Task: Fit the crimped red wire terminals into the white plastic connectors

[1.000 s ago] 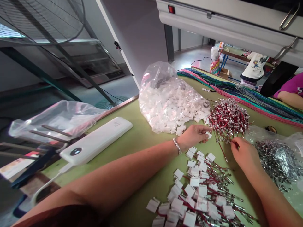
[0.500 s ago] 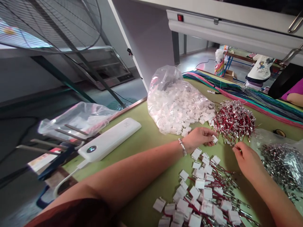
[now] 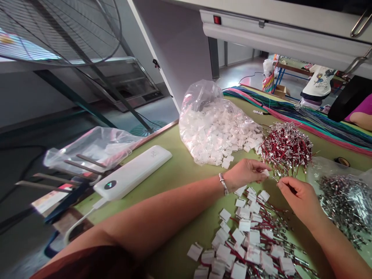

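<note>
My left hand [image 3: 247,171] pinches a small white connector housing [image 3: 265,173] between thumb and fingers. Just to its right, my right hand [image 3: 296,192] is closed on the end of a short wire with a metal terminal [image 3: 274,179], whose tip points at the housing, a small gap apart. Behind both hands lies a heap of short red wires with silver terminals [image 3: 287,149]. Below them are spread many white housings with red wires fitted [image 3: 244,224]. A clear plastic bag of loose white housings [image 3: 215,128] lies open beyond my left hand.
A white power bank [image 3: 133,172] with a cable lies at left. On the right rests a plastic bag of metal terminals [image 3: 343,205], near a tape roll [image 3: 342,161]. Long coloured wires [image 3: 305,120] run along the back. A fan [image 3: 58,31] stands at upper left; other people are beyond.
My right hand has come away from the red wire heap and moved left toward my left hand, with a wire terminal now showing at its fingertips. The housing in my left hand has turned slightly.
</note>
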### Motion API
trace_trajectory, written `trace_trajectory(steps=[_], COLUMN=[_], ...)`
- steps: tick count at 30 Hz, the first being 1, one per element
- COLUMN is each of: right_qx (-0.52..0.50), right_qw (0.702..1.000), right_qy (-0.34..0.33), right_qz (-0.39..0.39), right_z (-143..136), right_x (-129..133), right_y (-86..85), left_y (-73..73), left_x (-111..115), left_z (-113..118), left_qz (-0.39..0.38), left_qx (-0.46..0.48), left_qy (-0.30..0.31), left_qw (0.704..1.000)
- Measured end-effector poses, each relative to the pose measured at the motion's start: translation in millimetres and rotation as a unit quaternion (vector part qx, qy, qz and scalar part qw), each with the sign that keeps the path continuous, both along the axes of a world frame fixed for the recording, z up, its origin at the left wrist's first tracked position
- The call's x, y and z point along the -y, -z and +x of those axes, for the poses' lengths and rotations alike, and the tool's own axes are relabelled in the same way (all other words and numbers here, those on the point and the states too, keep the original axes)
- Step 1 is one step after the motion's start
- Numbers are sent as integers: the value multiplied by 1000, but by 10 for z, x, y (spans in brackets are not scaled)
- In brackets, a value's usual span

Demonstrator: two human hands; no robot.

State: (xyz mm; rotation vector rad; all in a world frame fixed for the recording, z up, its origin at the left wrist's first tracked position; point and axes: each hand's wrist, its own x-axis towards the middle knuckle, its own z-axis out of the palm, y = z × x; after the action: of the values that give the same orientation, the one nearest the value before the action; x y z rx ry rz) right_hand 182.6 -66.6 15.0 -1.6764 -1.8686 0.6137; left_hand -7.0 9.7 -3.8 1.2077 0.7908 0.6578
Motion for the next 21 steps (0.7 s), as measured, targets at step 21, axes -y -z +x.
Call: trace_trajectory(steps=[21], right_qx=[93], right_qw=[993], right_qy=[-70], right_qz=[-15], right_z=[-90], right_x=[-19], right_y=[-48], left_y=[-65], left_x=[118], left_z=[40], left_qz=[86], left_qx=[-44], left_qy=[34], left_qw=[995])
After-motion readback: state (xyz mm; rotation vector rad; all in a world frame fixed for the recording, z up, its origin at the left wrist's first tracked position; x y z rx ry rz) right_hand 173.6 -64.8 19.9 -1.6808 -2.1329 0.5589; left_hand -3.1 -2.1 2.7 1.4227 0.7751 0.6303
